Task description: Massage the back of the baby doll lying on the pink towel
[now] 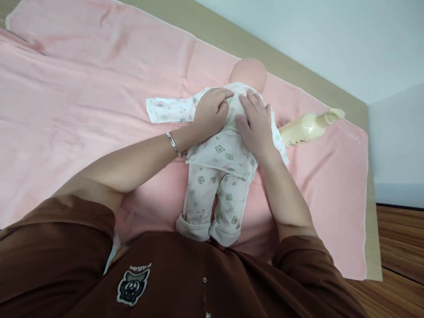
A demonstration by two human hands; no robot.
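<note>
A baby doll (219, 152) lies stretched out in front of me, its smooth bald head (250, 73) pointing away and no face showing. It wears a white printed shirt (230, 150) and matching trousers (200, 192) with turned-up cuffs. My left hand (211, 111) rests on the upper part of the shirt, near the shoulder, its fingers curled together on the cloth. On the other side of the upper body, my right hand (256, 125) lies with its fingers spread over the shirt. One sleeve (170, 111) stretches out flat to the left.
A pale yellow pump bottle (304, 128) lies on its side just right of the doll. Beneath everything is a pink blanket (93, 92) with folds, spread over a wooden table (221, 26). White walls (315, 35) border the table's far side, and wooden flooring (405, 245) shows at right.
</note>
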